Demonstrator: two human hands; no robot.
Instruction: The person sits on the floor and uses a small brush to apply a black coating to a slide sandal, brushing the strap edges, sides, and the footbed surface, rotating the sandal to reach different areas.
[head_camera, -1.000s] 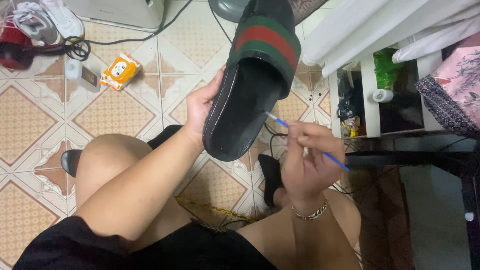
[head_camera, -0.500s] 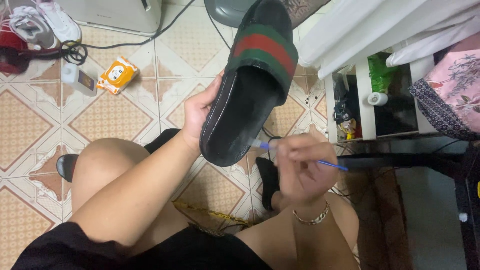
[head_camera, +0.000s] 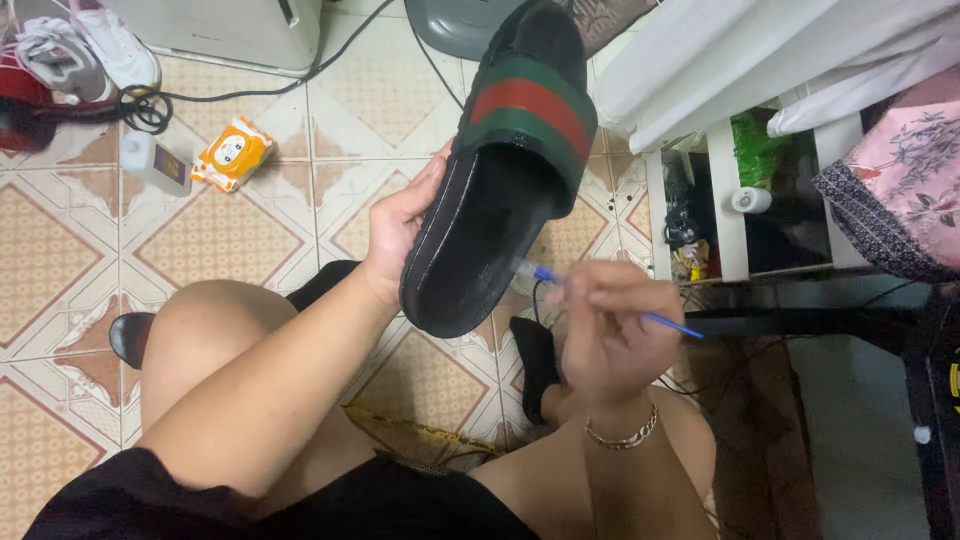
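Tiled floor (head_camera: 230, 240) below, bare knees over it. Black slide sandal (head_camera: 480, 220) with a green-and-red strap held up above the lap, footbed turned toward the face, heel end low. Left hand (head_camera: 400, 225) clamped on the sandal's left edge, thumb on the rim. Right hand (head_camera: 610, 335) pinched together on a thin blue brush (head_camera: 600, 298), bristle tip touching the footbed near the heel. Best done, by the look of it, with short light strokes, sandal kept steady, wrist braced. Orange wipes pack (head_camera: 232, 152) lying on the floor, well apart.

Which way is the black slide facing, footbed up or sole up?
Footbed up: the slide shows its striped strap and insole, held by the left hand, tilted toward the right hand.
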